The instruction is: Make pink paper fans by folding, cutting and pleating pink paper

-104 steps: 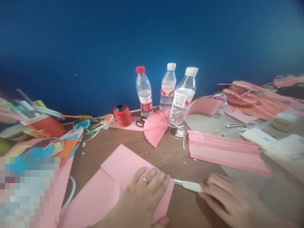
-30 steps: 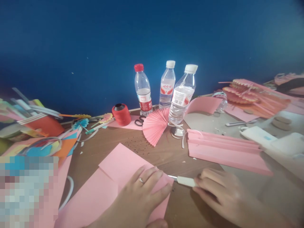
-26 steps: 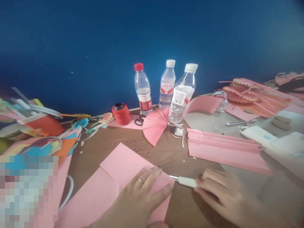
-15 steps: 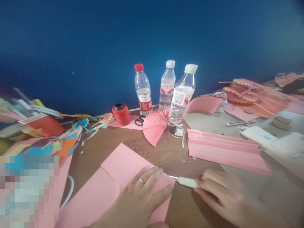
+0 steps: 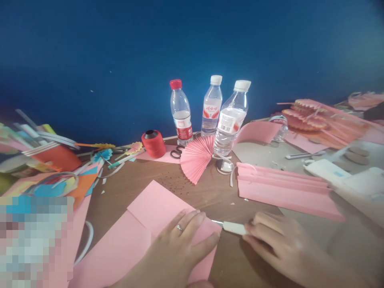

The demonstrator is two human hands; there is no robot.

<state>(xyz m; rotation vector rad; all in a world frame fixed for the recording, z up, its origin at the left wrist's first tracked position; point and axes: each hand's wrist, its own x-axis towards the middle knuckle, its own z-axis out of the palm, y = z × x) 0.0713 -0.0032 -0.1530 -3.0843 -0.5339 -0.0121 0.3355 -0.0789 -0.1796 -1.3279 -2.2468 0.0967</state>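
Folded pink paper lies on bench, left hand spread flat on it. Right hand pinches white-handled knife, blade at paper's corner. Paper likely light, easily creased: press flat near edge. Knife probably stiff; hold handle only.

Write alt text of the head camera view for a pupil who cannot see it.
A left hand rests on pink paper on a wooden table, while the right hand holds a white-handled knife at the paper's edge. Beyond them are a pleated pink fan, a red spool and three upright bottles, before a blue wall.
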